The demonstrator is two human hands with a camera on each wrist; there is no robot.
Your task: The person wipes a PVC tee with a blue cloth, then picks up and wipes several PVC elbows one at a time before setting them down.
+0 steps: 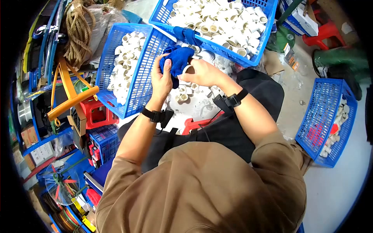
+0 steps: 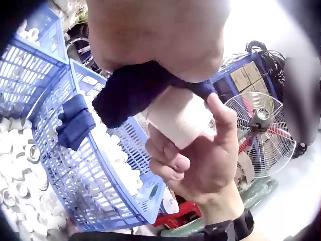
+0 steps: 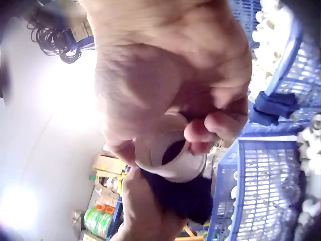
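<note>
In the head view my left hand (image 1: 162, 79) grips a crumpled dark blue cloth (image 1: 176, 61). My right hand (image 1: 208, 73) holds a white plastic pipe fitting (image 3: 193, 165) between thumb and curled fingers, right against the cloth. The right wrist view looks into the fitting's round open end, with the cloth bunched at its far side. From the left wrist, the fitting's smooth white outer wall (image 2: 180, 118) shows, partly covered by the cloth. Both hands are close together in front of the blue baskets.
Two blue plastic baskets (image 1: 142, 83) (image 1: 221, 50) full of white fittings stand ahead. Another blue cloth (image 1: 186, 35) hangs over a rim. Loose fittings (image 1: 182, 93) lie below the hands. A third basket (image 1: 318, 112) stands right; a yellow-orange frame (image 1: 74, 103) and fan (image 1: 60, 184) are left.
</note>
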